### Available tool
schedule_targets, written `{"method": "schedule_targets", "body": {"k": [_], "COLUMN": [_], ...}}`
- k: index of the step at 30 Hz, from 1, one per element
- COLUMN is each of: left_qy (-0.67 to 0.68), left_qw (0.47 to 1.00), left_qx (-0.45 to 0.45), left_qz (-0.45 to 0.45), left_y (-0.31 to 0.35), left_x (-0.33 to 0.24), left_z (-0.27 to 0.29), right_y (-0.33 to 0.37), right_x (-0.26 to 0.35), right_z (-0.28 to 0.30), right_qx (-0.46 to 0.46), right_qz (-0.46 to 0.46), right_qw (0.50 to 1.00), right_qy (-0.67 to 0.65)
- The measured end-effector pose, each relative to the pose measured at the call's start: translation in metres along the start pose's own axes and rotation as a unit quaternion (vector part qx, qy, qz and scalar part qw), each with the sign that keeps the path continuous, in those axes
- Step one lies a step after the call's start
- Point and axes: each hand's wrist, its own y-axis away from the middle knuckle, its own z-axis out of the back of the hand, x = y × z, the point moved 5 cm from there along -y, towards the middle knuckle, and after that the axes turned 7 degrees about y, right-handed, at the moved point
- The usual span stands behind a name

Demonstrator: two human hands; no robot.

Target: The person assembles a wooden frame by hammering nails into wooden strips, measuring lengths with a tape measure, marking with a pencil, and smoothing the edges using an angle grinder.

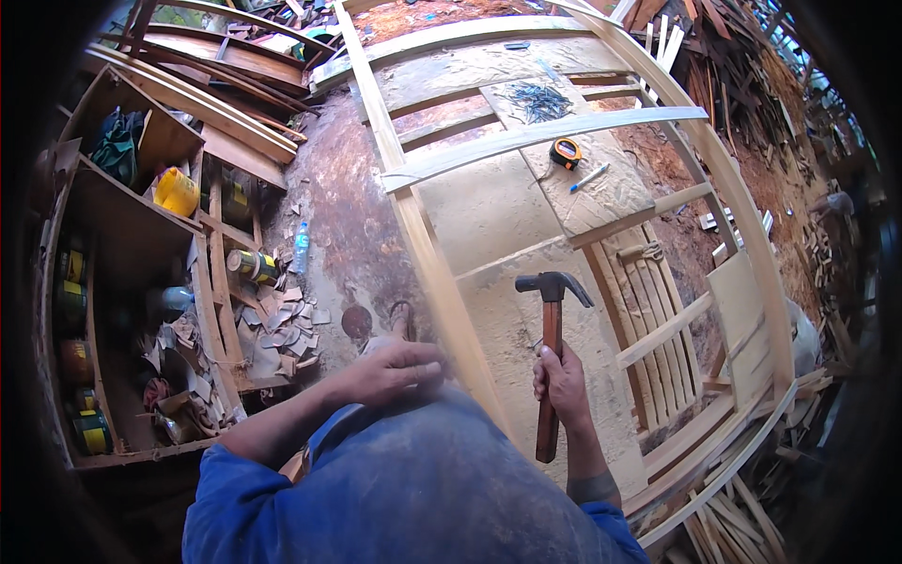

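Note:
My right hand [566,383] is wrapped round the wooden handle of a claw hammer [552,324]. The hammer stands nearly upright over the pale work surface [493,301], its dark metal head at the top. Close to my body, my left hand [399,368] is held palm down with its fingers stretched out, next to the near rail of a wooden frame [442,273]; nothing shows in it. A crosspiece [545,146] spans the frame. Beyond it lies a pile of nails [537,101]. On the nearer side are an orange and black tape measure [566,153] and a pen [589,179].
On the left, a wooden shelf unit [141,211] holds several cans and a yellow container [177,192]. A plastic bottle [301,248] and wood offcuts [282,324] lie beside it. Timber scraps [714,85] are heaped at the far right. A slatted panel [658,329] sits under the frame.

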Motion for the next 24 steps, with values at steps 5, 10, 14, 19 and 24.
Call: {"method": "schedule_targets", "body": {"k": [5,10,14,19,24], "left_qy": [0.135,0.171,0.13,-0.074,-0.154], "left_qw": [0.989,0.976,0.979,0.992,0.987], "left_qx": [-0.024,-0.101,-0.129,-0.087,-0.033], "left_qz": [0.057,0.093,0.085,0.05,0.037], "left_y": [-0.009,-0.015,-0.025,-0.044,-0.054], "left_x": [0.013,0.02,0.037,-0.003,-0.036], "left_z": [0.004,0.015,0.015,-0.003,-0.016], "right_y": [-0.007,-0.014,-0.014,-0.009,-0.009], "right_x": [0.006,0.01,0.024,0.057,0.067], "right_z": [0.002,-0.004,-0.018,-0.048,-0.062], "right_qx": [0.013,0.028,0.042,0.088,0.113], "right_qz": [-0.014,-0.019,-0.045,-0.031,-0.008], "right_qw": [1.0,0.999,0.996,0.991,0.985], "right_qy": [0.009,0.033,0.064,0.099,0.129]}}
